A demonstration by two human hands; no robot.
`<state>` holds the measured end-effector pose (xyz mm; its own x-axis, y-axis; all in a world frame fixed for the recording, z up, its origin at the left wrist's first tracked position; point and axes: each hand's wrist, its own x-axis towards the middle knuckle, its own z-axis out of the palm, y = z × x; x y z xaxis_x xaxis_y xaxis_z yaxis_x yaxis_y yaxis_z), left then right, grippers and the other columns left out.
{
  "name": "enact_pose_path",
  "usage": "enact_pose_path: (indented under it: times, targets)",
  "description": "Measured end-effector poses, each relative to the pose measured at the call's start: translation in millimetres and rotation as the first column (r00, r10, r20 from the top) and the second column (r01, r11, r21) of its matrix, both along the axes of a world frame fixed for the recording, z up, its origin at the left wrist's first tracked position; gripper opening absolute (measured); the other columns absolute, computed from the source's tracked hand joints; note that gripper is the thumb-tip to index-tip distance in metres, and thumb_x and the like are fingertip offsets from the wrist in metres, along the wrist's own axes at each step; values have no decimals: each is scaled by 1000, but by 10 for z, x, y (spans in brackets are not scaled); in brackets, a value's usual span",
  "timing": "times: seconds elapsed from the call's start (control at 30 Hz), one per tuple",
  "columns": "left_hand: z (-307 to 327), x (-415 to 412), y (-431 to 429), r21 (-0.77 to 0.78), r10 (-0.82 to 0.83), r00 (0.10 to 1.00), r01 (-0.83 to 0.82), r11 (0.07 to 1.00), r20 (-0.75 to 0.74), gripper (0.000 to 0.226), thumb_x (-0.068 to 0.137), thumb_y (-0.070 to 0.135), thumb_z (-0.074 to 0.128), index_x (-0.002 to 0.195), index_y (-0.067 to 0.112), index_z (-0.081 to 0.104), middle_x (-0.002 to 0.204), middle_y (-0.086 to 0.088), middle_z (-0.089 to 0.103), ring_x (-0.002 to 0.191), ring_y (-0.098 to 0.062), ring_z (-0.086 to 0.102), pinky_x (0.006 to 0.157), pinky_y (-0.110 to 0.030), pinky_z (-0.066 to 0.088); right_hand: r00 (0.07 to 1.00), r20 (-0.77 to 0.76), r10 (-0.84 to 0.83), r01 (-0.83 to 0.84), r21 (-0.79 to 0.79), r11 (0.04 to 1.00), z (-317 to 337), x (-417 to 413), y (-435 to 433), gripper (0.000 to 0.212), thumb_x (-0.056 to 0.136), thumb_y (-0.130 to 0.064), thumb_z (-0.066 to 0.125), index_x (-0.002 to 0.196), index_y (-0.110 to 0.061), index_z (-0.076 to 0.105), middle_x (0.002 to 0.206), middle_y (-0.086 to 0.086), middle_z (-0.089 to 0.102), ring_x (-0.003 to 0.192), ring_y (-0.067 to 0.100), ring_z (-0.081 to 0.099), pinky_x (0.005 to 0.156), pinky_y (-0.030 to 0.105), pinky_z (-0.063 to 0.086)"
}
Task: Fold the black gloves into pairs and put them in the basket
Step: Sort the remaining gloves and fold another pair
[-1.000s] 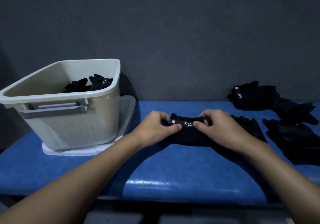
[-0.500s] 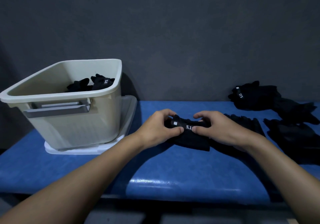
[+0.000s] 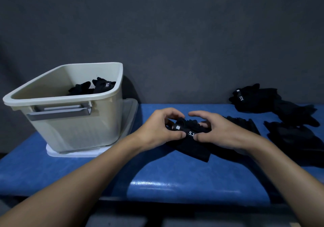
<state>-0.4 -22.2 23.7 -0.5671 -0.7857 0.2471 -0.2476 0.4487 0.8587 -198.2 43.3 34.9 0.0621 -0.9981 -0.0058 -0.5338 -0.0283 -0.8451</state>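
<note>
Basket (image 3: 73, 130) left, loose gloves (image 3: 296, 139) right

The left hand (image 3: 157, 128) and right hand (image 3: 220, 132) pinch the folded glove bundle (image 3: 192, 147) and cover its top edge. The right thumb hides the end of the white label (image 3: 190, 133), which reads only "5.1". The right hand's lower fingertips vanish among the folds. Behind that hand, another glove (image 3: 242, 121) shows only its far part. The near wall of the basket (image 3: 52, 97) hides all but the tops of the black gloves (image 3: 98, 86) inside. The white tray (image 3: 129, 111) lies mostly under the basket. The loose gloves (image 3: 298, 139) at the right merge in the dark and cannot be counted, and the nearest is cut by the picture's edge. The left forearm (image 3: 87, 183) and right forearm (image 3: 284, 174) run off the bottom.
</note>
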Motion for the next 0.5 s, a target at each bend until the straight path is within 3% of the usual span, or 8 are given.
enact_pose_path:
  times: [0.1, 0.17, 0.3, 0.4, 0.5]
  targets:
    - [108, 5, 35, -48, 9, 999, -11, 999, -37, 42, 68, 12, 85, 103, 27, 67, 105, 3, 70, 91, -16, 66, 74, -27, 55, 996, 90, -3, 11, -85, 996, 46, 3, 55, 66, 82, -6, 73, 135, -37, 50, 105, 6, 69, 98, 7, 65, 91, 30, 53]
    - [207, 10, 68, -105, 17, 999, -22, 994, -50, 42, 72, 9, 85, 105, 25, 66, 106, 5, 70, 93, -10, 65, 77, -20, 51, 989, 150, -2, 27, -162, 986, 90, 10, 101, 63, 83, -1, 72, 133, -34, 52, 100, 7, 67, 89, 7, 65, 83, 25, 54]
    - [423, 51, 161, -191, 104, 985, -130, 973, -137, 46, 75, 17, 87, 114, 21, 64, 115, 4, 68, 108, -6, 64, 94, -21, 49, 961, 275, -44, 134, -320, 938, 185, 33, 218, 57, 82, 7, 70, 128, -24, 57, 110, 0, 69, 100, 4, 64, 88, 19, 50]
    - [526, 92, 255, -161, 176, 956, -217, 963, -233, 58, 73, 25, 88, 123, 23, 57, 121, 2, 63, 112, -7, 62, 94, -25, 51, 936, 347, -61, 204, -393, 897, 284, 59, 295, 55, 82, 7, 70, 128, -22, 58, 116, -2, 69, 112, 7, 63, 98, 23, 46]
    - [606, 113, 367, -50, 195, 919, -225, 973, -343, 67, 76, 24, 86, 130, 24, 47, 125, -5, 61, 107, -18, 67, 92, -30, 56, 901, 431, -52, 262, -442, 858, 418, 136, 354, 54, 83, 9, 68, 128, -18, 57, 119, -2, 67, 115, 9, 62, 102, 28, 46]
